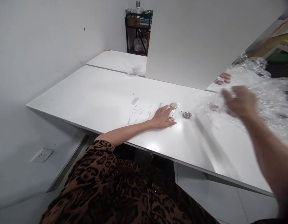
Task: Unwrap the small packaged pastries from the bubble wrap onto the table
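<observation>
A white table (pixel 88 90) with clear plastic and small round pieces

The white table runs across the whole view, and its glossy top shows bright reflections. Behind it stands a tall white panel (pixel 190 40). At the right side, a large heap of crumpled clear plastic (pixel 272 99) spreads over the table, and some reddish pieces (pixel 224 78) lie at its upper left edge. In the background is a black rack (pixel 137 34) with goods on its shelves.

The right hand (pixel 240 101) is over the near side of the heap. It is blurred, so I cannot tell if it holds something. The left hand (pixel 162 118) lies palm down on the table, with fingers spread wide. One round piece (pixel 173 105) is at its fingertips, and a smaller shiny piece (pixel 171 118) is between thumb and index finger. Another round piece (pixel 187 115), brownish and shiny, lies on the table just beside, to the right, apart from the hand.
</observation>
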Motion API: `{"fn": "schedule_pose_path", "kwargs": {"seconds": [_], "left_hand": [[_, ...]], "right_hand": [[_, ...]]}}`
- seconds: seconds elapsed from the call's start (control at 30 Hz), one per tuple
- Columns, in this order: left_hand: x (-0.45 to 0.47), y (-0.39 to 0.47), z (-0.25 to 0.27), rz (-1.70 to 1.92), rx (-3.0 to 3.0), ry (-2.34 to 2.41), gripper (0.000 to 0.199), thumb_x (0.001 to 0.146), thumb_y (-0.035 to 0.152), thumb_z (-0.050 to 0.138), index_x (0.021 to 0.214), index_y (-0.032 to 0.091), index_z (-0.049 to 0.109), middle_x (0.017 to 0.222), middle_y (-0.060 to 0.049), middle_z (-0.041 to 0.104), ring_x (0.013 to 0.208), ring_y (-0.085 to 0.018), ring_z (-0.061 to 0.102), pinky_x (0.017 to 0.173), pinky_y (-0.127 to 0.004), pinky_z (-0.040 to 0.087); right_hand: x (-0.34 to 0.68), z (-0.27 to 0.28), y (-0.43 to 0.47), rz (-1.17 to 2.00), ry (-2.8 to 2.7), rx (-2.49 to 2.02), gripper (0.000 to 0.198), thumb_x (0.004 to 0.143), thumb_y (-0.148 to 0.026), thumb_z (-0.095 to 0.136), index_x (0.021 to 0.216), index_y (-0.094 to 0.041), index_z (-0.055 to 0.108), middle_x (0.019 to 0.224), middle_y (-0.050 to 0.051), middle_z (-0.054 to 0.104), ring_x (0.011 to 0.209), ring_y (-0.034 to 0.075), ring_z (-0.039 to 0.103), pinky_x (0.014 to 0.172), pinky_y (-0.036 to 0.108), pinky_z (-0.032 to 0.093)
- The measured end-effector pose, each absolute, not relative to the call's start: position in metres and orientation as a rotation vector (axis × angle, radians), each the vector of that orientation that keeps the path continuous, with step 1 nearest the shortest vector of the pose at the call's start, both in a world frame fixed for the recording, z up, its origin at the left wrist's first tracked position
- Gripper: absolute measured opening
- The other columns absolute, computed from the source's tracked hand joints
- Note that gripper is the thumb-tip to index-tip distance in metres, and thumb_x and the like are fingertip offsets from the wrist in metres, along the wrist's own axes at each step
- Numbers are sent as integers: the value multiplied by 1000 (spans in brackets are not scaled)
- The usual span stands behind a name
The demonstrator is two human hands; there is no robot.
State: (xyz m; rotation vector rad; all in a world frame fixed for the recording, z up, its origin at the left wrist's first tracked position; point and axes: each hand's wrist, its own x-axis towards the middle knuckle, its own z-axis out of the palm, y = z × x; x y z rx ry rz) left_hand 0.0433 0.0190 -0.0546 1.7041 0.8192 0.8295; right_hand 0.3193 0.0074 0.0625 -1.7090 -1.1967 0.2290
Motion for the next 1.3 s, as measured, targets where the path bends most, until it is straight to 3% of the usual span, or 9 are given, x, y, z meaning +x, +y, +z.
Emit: {"fn": "schedule_pose_path", "kwargs": {"seconds": [0.13, 0.23, 0.43, 0.67, 0.73, 0.83, 1.03, 1.17, 1.3], "left_hand": [[95, 42, -44, 1026, 1318, 915, 53, 98, 53, 51, 143, 24, 44, 160, -12, 42, 152, -27, 36, 126, -43, 29], [97, 71, -33, 1272, 1175, 1065, 43, 106, 47, 34, 141, 23, 39, 153, -11, 47, 146, -20, 44, 122, -36, 34], [12, 137, -30, 1483, 1452, 1343, 36, 105, 46, 44, 131, 20, 46, 147, -12, 51, 142, -19, 44, 124, -34, 31], [-69, 200, -40, 1182, 1646, 1809, 37, 101, 35, 49, 135, 24, 55, 161, -10, 41, 153, -26, 32, 128, -45, 24], [-79, 220, -43, 1089, 1735, 1879, 38, 99, 36, 50, 134, 25, 59, 166, -8, 34, 157, -28, 24, 129, -49, 20], [-87, 247, -43, 921, 1883, 1957, 41, 97, 41, 51, 133, 27, 63, 173, -3, 21, 161, -31, 12, 129, -53, 16], [-87, 291, -36, 740, 2241, 1920, 58, 94, 61, 48, 136, 25, 66, 175, -2, 14, 162, -37, -6, 128, -61, -4], [-85, 307, -39, 558, 2384, 1840, 65, 93, 51, 49, 149, 18, 54, 167, -11, 35, 162, -34, 3, 129, -56, -10], [-86, 287, -42, 502, 2381, 1764, 68, 96, 36, 41, 156, 5, 39, 165, -18, 36, 160, -30, 20, 132, -51, 1]], "right_hand": [[258, -13, 9, 105, -1958, -1602, 56, 98, -54, 54, 143, -21, 56, 156, 17, 46, 148, 33, 37, 119, 57, 30], [237, -48, 19, 56, -2270, -1674, 59, 99, -61, 44, 147, -28, 55, 163, 11, 37, 153, 38, 25, 119, 63, 25], [343, -66, 49, -182, -2308, -1771, 36, 97, -44, 48, 118, -28, 72, 142, 11, 60, 143, 38, 39, 116, 63, 21], [490, -87, 58, -366, -1970, -1974, 35, 81, -42, 41, 83, -33, 75, 130, 21, 66, 141, 35, 44, 108, 63, 19], [496, -89, 61, -452, -1864, -1980, 43, 80, -47, 36, 86, -33, 76, 128, 27, 64, 143, 37, 42, 107, 65, 16], [469, -85, 59, -537, -1735, -1868, 57, 80, -55, 32, 113, -38, 76, 133, 26, 62, 149, 36, 37, 110, 65, 14], [387, -78, 12, -463, -1787, -1757, 57, 87, -59, 43, 143, -67, 43, 151, 3, 53, 151, 28, 36, 113, 61, 27], [368, -80, -25, -477, -1873, -1732, 59, 91, -53, 48, 143, -75, 31, 153, -6, 51, 147, 28, 41, 114, 59, 37], [353, -70, -35, -416, -1874, -1704, 48, 94, -48, 50, 140, -59, 51, 144, 1, 59, 143, 31, 48, 117, 58, 40]]}}
